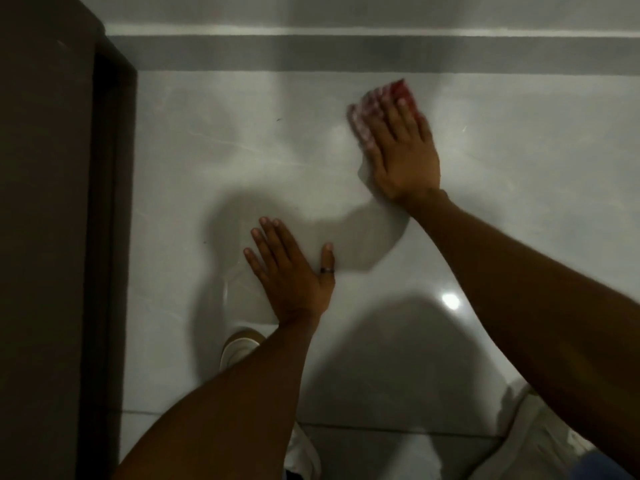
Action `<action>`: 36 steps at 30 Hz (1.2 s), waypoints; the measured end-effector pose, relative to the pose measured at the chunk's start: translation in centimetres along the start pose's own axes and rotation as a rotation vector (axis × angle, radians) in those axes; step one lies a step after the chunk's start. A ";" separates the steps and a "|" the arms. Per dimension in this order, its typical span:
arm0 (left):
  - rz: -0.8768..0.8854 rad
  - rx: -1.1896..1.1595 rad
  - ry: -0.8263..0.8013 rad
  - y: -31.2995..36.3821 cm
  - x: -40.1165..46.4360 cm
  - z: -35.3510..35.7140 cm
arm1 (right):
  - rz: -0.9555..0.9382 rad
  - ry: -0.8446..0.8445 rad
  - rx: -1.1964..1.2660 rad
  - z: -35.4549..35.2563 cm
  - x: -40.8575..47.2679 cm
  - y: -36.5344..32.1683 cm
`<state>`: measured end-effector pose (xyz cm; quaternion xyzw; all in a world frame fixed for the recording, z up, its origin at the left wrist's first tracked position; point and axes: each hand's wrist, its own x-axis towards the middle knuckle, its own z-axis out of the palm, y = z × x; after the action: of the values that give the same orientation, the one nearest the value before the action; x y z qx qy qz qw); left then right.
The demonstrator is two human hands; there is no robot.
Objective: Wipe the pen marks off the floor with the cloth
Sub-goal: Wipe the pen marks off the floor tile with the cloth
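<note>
The person's right hand (pixel 401 152) lies flat on a red and white checked cloth (pixel 381 102), with the fingers spread wide. The hand presses the cloth down on the shiny grey floor (pixel 207 140), far from the person and close to the dark grey strip (pixel 346 51) that runs along the bottom of the wall. The cloth looks blurry. Part of it sticks out past the fingertips and to the left of the hand.

The left hand (pixel 291 271) is flat on the bare floor, nearer to the person. It is open wide and holds nothing. There is a dark ring (pixel 326 270) on its thumb.

A small dark mark (pixel 278 118) sits on the floor, well to the left of the cloth. It is too tiny to tell if it is pen.

A dark brown door frame (pixel 110 202) stands on the left. A light shoe (pixel 239 349) peeks out under the left arm. There is no writing that can be read.
</note>
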<state>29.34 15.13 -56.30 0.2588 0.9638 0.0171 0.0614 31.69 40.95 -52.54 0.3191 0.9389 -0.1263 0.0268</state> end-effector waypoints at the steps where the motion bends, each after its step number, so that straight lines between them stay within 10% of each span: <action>1: -0.007 0.002 0.004 0.0 0.0 0.0 | 0.105 -0.003 0.021 -0.2 1.0 -0.7; 4: -0.002 0.009 0.018 -0.2 0.1 0.2 | 0.134 -0.029 0.014 -0.7 2.4 -3.9; 12: 0.016 0.066 0.063 -0.9 -0.1 1.1 | -0.596 -0.239 -0.037 0.6 -4.3 -5.8; 24: 0.008 0.063 0.053 -0.8 -0.1 0.9 | 0.284 -0.005 0.106 -0.7 0.7 -1.9; 36: 0.017 0.051 -0.013 -0.9 0.3 0.1 | -0.240 -0.257 0.100 2.3 -6.6 -6.7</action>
<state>28.63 14.57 -56.47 0.2686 0.9613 -0.0085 0.0608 32.75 31.32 -52.43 0.1868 0.9517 -0.2147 0.1152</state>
